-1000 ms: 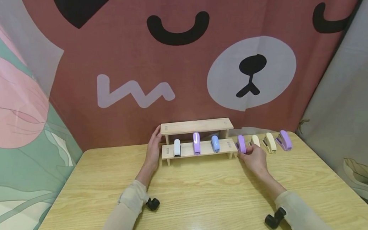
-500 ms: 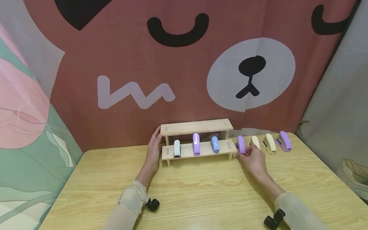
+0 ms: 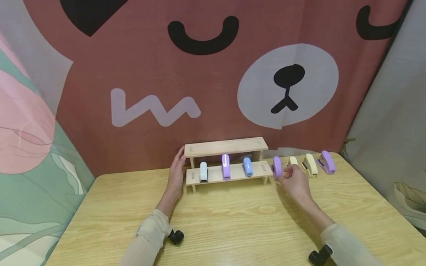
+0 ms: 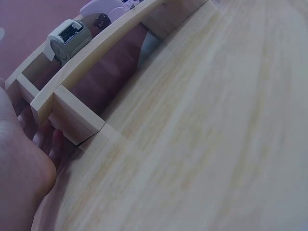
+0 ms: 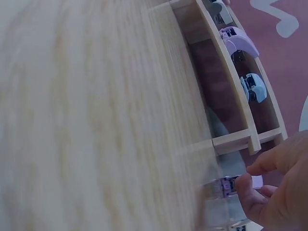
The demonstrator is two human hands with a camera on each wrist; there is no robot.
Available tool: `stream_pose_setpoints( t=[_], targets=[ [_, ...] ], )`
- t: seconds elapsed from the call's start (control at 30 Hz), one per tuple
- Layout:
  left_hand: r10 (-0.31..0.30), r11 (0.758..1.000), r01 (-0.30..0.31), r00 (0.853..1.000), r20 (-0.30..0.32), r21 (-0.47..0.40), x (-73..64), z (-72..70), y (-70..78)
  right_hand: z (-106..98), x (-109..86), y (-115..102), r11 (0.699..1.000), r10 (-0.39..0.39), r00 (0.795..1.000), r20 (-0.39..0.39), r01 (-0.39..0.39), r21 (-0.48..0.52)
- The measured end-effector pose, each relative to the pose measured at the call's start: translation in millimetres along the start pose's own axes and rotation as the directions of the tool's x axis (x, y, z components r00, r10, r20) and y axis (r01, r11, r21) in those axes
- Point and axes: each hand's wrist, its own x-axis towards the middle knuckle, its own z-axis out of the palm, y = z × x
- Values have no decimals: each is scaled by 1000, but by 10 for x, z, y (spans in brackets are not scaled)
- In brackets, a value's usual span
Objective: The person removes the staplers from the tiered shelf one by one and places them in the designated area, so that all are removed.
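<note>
A two-tier wooden shelf stands at the back of the table. Its lower board carries a white stapler, a purple stapler and a blue stapler. My left hand rests along the shelf's left end, fingers extended backward. To the right of the shelf, on the table, stands another purple stapler. Beside it is my right hand, its thumb and index fingertips right by the stapler, with a small gap between them in the right wrist view. It partly hides a cream stapler.
Further right stand a second cream stapler and one more purple stapler. A curtain with a printed bear hangs directly behind the table. Other printed curtains flank it on both sides.
My right hand has drawn slightly to the right, away from the purple stapler beside the shelf. That stapler stays in place. The left hand keeps its place at the shelf.
</note>
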Motion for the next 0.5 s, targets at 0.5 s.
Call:
stream_pose_setpoints(
  t=[0.5],
  targets=[
    [-22,1000,22,999,28,-6,-130,69,324,-66,-69,-241,996,-72,991,-114,78,50]
  ],
)
